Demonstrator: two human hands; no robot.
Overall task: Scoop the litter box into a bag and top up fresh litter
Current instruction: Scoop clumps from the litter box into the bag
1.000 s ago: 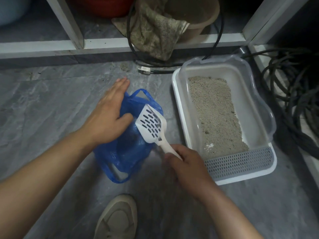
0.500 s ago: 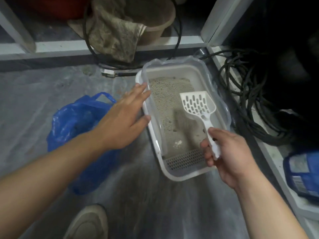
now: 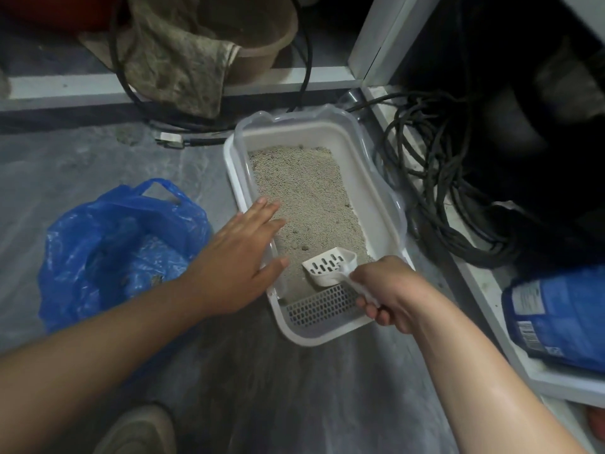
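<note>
The white litter box lies on the grey floor, holding grey litter with a few small clumps near its front. My right hand grips the handle of the white slotted scoop, whose head dips into the litter at the near end, above the box's grid step. My left hand rests flat on the box's left rim, fingers spread, holding nothing. The blue plastic bag sits open on the floor to the left, with some litter inside.
A blue litter sack lies on the low ledge at the right. Coiled black cables lie beside the box's right side. A dirty cloth hangs over a tub on the shelf behind. My shoe is at the bottom edge.
My right hand has carried the scoop from over the blue bag across to the box and lowered it into the near litter. My left hand left the bag and settled on the box's left rim.
</note>
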